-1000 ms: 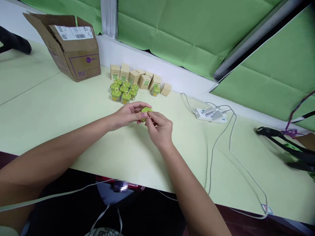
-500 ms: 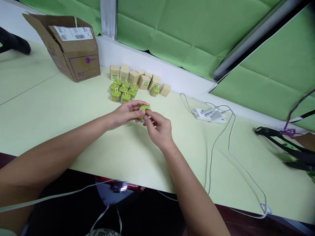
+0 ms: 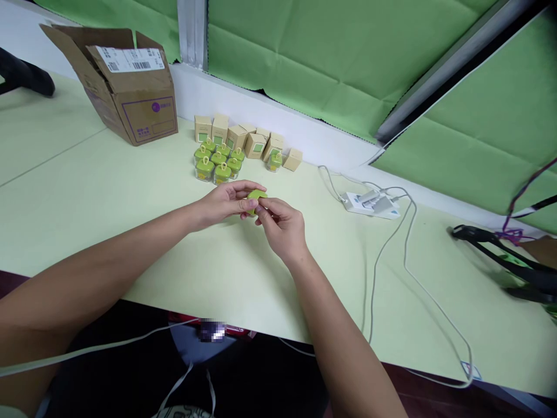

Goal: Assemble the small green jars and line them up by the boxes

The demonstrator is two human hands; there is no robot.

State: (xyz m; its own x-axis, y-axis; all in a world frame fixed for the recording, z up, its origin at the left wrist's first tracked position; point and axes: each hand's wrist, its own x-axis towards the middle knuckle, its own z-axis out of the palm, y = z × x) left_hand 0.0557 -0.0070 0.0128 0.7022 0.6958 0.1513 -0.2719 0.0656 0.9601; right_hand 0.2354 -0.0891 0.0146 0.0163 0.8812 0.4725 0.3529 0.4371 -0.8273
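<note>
A small green-lidded jar (image 3: 255, 197) is held above the table between both hands. My left hand (image 3: 224, 202) wraps it from the left with thumb and fingers closed on it. My right hand (image 3: 282, 226) pinches its lid from the right. Just behind them stands a cluster of several more green-lidded jars (image 3: 217, 162). A row of small tan cartons (image 3: 243, 141) lines the wall behind the cluster.
An open cardboard shipping box (image 3: 126, 87) sits at the back left. A white power strip (image 3: 369, 204) with grey cables (image 3: 409, 267) lies to the right. Black straps (image 3: 505, 255) lie at the far right edge. The pale green table (image 3: 108, 191) ends near my body.
The two hands have barely shifted. The fingers have turned the green jar slightly between them.
</note>
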